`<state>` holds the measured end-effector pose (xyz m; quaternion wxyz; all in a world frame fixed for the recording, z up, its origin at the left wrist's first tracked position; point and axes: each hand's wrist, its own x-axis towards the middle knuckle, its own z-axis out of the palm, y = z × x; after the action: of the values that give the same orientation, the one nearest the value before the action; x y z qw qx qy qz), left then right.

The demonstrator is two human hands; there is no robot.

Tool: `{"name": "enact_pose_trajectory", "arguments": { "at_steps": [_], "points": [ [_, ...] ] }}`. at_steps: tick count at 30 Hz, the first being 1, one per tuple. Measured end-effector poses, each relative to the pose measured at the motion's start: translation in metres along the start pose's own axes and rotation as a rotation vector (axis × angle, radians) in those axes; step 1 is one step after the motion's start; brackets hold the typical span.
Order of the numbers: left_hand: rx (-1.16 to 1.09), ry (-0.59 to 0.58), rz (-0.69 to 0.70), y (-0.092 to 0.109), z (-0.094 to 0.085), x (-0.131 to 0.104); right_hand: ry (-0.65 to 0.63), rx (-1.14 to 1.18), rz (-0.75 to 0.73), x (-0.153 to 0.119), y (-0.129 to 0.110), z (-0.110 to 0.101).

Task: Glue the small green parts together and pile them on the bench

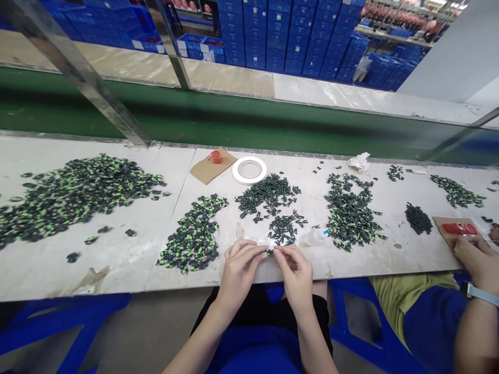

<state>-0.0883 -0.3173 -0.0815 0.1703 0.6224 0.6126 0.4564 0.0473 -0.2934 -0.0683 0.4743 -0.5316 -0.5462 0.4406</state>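
Observation:
My left hand [242, 266] pinches a small black-and-green part [268, 252] at the table's front edge. Thumb and forefinger of my right hand [293, 266] are closed at the part's other side; what they grip is too small to make out. Just beyond my fingertips lies a loose pile of small dark pegs [283, 229], with a larger heap of the same pegs [268, 192] behind it. To the left spreads a pile of black-and-green parts [191, 239]. A small clear item with a blue tip [315, 237] lies right of my right hand.
A white tape roll [249, 171] and a red-lidded pot [215, 156] on cardboard [210, 170] stand at the back. More black-and-green heaps lie left [78, 192] and right [353, 213]. At far right is a co-worker's hand [475, 257]. A metal post [93, 88] rises at left.

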Motion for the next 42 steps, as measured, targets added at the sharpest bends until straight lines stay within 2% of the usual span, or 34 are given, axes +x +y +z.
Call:
{"name": "enact_pose_trajectory", "arguments": {
  "at_steps": [9, 18, 21, 28, 31, 38, 42],
  "points": [
    [-0.037, -0.012, -0.022, 0.004, 0.004, -0.001, -0.062, -0.002, 0.054, -0.004, 0.003, -0.001],
    [-0.177, -0.043, -0.042, 0.013, 0.0, 0.003, -0.086, -0.19, -0.138, -0.007, 0.001, -0.004],
    [-0.212, -0.046, -0.051, 0.017, 0.001, 0.004, -0.055, -0.245, -0.207, -0.009, 0.0, -0.005],
    [-0.415, -0.058, -0.272, 0.033, 0.001, 0.007, 0.039, -0.261, -0.258, -0.014, 0.004, -0.001],
    [-0.443, -0.052, -0.312, 0.037, 0.0, 0.008, 0.056, -0.289, -0.299, -0.013, 0.003, -0.003],
    [-0.335, -0.127, -0.207, 0.038, -0.006, 0.012, -0.038, -0.445, -0.402, -0.008, -0.011, -0.024],
    [-0.218, -0.141, -0.114, 0.04, -0.009, 0.014, -0.09, -0.494, -0.393, -0.008, -0.014, -0.032]
  ]
}}
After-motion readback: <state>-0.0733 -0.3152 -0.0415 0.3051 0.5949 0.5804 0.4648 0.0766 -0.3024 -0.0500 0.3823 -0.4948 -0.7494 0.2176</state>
